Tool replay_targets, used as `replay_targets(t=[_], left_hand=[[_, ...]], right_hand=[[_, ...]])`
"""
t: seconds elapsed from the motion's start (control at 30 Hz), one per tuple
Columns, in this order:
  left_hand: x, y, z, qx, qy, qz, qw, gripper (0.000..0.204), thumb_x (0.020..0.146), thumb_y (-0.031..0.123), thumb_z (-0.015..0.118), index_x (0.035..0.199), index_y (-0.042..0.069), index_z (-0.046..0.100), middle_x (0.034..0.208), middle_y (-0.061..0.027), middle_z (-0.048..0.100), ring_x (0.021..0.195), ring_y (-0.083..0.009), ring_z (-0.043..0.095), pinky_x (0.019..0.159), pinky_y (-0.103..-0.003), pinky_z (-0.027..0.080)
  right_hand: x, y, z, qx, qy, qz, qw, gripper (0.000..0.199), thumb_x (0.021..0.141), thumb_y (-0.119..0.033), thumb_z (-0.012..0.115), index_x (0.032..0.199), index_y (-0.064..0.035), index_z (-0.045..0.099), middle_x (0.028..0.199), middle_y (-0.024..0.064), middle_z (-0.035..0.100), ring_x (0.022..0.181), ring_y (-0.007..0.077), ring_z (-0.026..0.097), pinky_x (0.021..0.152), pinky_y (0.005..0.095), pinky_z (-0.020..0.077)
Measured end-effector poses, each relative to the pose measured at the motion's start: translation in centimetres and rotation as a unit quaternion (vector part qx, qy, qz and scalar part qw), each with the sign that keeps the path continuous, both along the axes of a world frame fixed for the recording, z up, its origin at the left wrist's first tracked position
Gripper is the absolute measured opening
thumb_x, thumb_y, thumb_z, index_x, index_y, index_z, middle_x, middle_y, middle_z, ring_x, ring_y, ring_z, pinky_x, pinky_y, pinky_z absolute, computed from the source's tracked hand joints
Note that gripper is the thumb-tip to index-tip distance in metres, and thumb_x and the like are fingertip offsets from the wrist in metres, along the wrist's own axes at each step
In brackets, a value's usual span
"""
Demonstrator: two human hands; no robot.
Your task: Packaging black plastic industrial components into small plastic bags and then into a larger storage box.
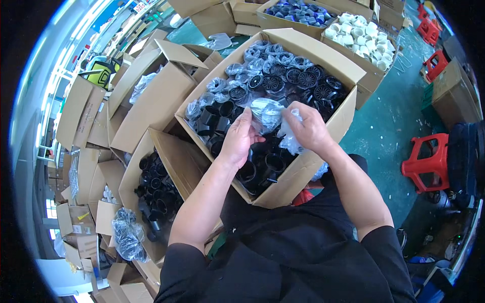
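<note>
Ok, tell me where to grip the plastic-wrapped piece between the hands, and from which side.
Probably the left edge of the wrapped piece, coming from the left, beside the left hand: its bulk looks fuller there, while loose, crumpled plastic hangs at the right hand.

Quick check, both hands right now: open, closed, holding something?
Left hand: curled at the edge of the plastic-wrapped piece; whether its grip is closed cannot be told.
Right hand: closed, holding crumpled clear plastic.
</note>
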State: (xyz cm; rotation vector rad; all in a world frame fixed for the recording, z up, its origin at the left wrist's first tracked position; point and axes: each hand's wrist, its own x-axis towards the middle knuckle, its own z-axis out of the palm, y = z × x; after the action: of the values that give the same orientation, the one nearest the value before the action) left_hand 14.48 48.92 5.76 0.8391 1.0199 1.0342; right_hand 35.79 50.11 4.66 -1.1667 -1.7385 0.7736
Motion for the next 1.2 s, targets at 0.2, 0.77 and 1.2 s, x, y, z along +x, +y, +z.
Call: replay_targets(t=[0.2,0.77,1.2], left_hand=[[-1.3,-0.1,-0.4,-0.037,-0.01,0.03,0.999,0.049,0.105,0.052,0.046,0.122,0.01,0.063,0.107,-0.0069,0.072,0.085,-0.0135,0.065,0.073,-0.028,0.048],[0.0,-1.1,-0.4,0.05,0.161,0.035,0.985,0.04,0.104,0.043,0.054,0.097,0.006,0.068,0.079,0.0014,0.061,0.066,-0.0067,0.049,0.062,-0.021,0.042],[0.3,-0.4,0.4,0.121,0.235,0.139,0.954,0.033,0.106,0.034,0.053,0.101,0.004,0.065,0.081,0.0003,0.063,0.064,-0.0054,0.052,0.056,-0.021,0.043]], right_hand=[[2.4,0.2,1.2,-0.134,0.272,-0.039,0.952,0.012,0.094,-0.017,0.066,0.091,-0.0056,0.063,0.078,0.0061,0.063,0.072,0.0156,0.056,0.068,0.0305,0.0485],[1.3,-0.3,0.7,-0.184,0.312,0.061,0.93,0.013,0.097,-0.016,0.058,0.087,-0.0088,0.062,0.077,0.0005,0.059,0.065,0.0086,0.052,0.061,0.0235,0.0439],[1.6,-0.5,0.1,-0.247,0.363,0.017,0.898,0.016,0.099,-0.02,0.059,0.089,-0.0081,0.061,0.078,0.0016,0.06,0.065,0.0098,0.054,0.058,0.0243,0.0448]])
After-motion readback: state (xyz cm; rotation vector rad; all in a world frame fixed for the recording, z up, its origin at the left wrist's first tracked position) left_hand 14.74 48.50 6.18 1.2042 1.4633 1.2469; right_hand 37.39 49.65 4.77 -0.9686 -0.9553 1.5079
